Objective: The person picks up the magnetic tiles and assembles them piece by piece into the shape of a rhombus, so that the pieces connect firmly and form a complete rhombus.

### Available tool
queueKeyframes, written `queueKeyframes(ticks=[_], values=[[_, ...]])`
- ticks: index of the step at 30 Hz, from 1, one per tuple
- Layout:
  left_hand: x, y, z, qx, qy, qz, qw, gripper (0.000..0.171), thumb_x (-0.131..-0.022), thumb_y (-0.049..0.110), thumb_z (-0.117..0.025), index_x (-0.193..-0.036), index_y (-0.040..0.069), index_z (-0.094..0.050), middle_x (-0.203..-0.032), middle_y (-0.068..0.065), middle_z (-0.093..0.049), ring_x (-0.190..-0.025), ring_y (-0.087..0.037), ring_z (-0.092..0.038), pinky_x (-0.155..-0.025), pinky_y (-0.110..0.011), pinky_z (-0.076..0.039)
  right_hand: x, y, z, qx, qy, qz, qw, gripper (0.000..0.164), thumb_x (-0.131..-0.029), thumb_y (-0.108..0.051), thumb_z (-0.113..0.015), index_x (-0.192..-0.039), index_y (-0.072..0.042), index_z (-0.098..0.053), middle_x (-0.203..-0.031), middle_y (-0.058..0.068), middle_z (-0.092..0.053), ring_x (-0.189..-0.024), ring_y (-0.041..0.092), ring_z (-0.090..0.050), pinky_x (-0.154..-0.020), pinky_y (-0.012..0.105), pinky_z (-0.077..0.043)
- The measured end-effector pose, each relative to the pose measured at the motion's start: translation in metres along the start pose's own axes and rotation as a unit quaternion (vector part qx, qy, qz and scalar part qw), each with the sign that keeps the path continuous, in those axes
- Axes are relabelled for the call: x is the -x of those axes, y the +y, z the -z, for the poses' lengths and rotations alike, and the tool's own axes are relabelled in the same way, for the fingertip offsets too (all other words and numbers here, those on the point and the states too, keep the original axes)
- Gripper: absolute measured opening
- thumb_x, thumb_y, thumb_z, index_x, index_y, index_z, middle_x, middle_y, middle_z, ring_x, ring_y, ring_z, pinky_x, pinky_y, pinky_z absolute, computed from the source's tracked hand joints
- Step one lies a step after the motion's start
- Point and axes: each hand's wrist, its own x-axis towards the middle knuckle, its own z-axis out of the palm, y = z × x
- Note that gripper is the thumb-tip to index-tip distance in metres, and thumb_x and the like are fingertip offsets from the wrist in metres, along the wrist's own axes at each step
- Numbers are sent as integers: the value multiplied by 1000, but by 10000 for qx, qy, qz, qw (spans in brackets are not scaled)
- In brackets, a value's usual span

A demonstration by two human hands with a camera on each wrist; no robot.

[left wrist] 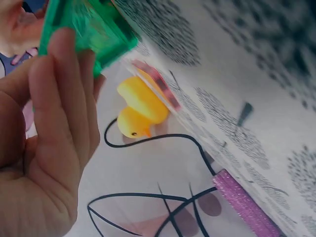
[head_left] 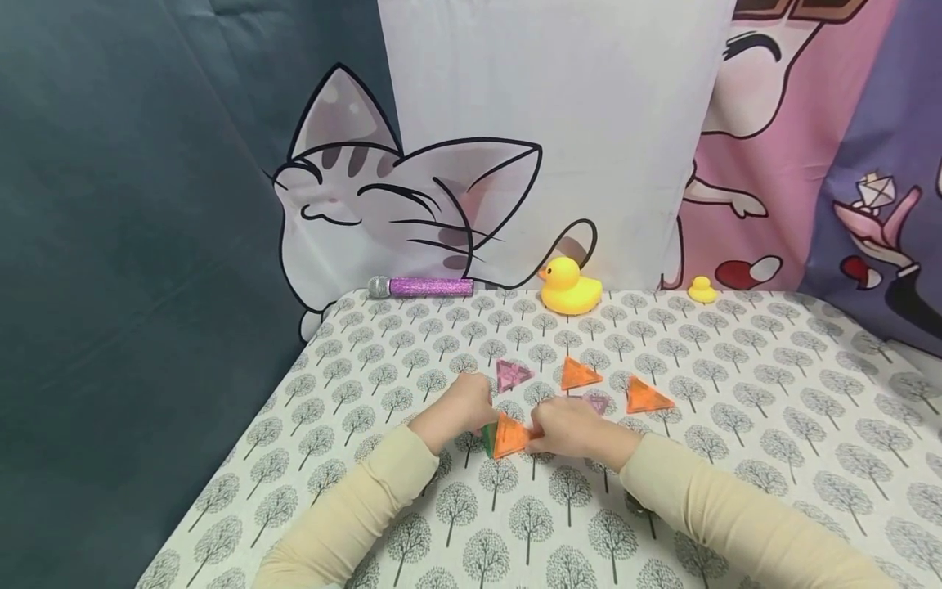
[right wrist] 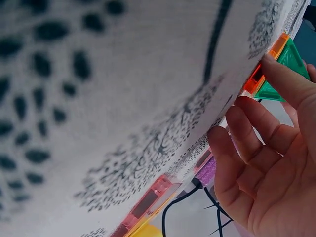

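Observation:
My left hand (head_left: pixel 462 406) pinches a green translucent triangular tile (left wrist: pixel 94 32) between thumb and fingers and holds it up at a tilt. Against its right side lies an orange triangular tile (head_left: pixel 509 436). My right hand (head_left: pixel 570 427) grips the right corner of that orange tile, with the thumb on it in the right wrist view. Just beyond the hands is a pink triangular tile (head_left: pixel 513 375). A purple-pink tile (head_left: pixel 596 402) is partly hidden behind my right hand. Whether the green and orange tiles are joined I cannot tell.
Two more orange triangular tiles, one (head_left: pixel 580 374) behind my right hand and one (head_left: pixel 648 396) to its right, lie on the tree-patterned tablecloth (head_left: pixel 530 523). Along the back edge are a purple glittery microphone (head_left: pixel 430 287), a large yellow duck (head_left: pixel 570 288) and a small duck (head_left: pixel 702 290).

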Motion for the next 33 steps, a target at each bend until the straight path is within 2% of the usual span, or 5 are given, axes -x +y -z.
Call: queueKeyframes(ticks=[4, 12, 23, 29, 33], values=[[2, 4, -1, -111, 74, -66, 9999, 25, -75, 14, -65, -56, 5, -50, -48, -3, -52, -39, -11, -53, -38, -19, -42, 1, 4, 2, -139, 24, -10, 9999, 25, -67, -40, -70, -65, -18, -58, -62, -9, -54, -53, 8, -47, -45, 25, -40], [2, 1, -4, -167, -46, -90, 9998, 39, -74, 30, -68, -96, -1, -59, -88, -10, -60, -61, -13, -55, -58, -26, -47, 7, 32, 17, -190, 254, -372, 9988, 28, -68, -34, -71, -82, -12, -63, -82, -2, -60, -72, 16, -55, -58, 31, -46], [5, 0, -2, -345, -16, -219, 9992, 45, -73, 36, -68, -101, 2, -59, -99, -10, -58, -68, -15, -51, -68, -30, -46, 15, 65, 29, 121, -332, -1145, 9928, 35, -64, -44, -71, -65, -14, -53, -71, 2, -46, -64, 16, -42, -52, 31, -39], [5, 1, -1, -432, 12, -214, 9988, 42, -73, 35, -68, -99, 3, -60, -102, -10, -58, -78, -17, -53, -71, -31, -46, 15, 70, 29, -29, -391, -1103, 9931, 42, -60, -43, -73, -75, -9, -54, -70, 2, -47, -65, 17, -43, -55, 33, -40], [5, 1, -1, -366, 13, -195, 9991, 40, -73, 33, -68, -98, 3, -60, -99, -9, -59, -74, -15, -53, -67, -29, -46, 12, 71, 28, -483, -161, -1109, 9925, 57, -58, -34, -77, -96, 1, -51, -77, 5, -53, -69, 20, -49, -60, 37, -44]])
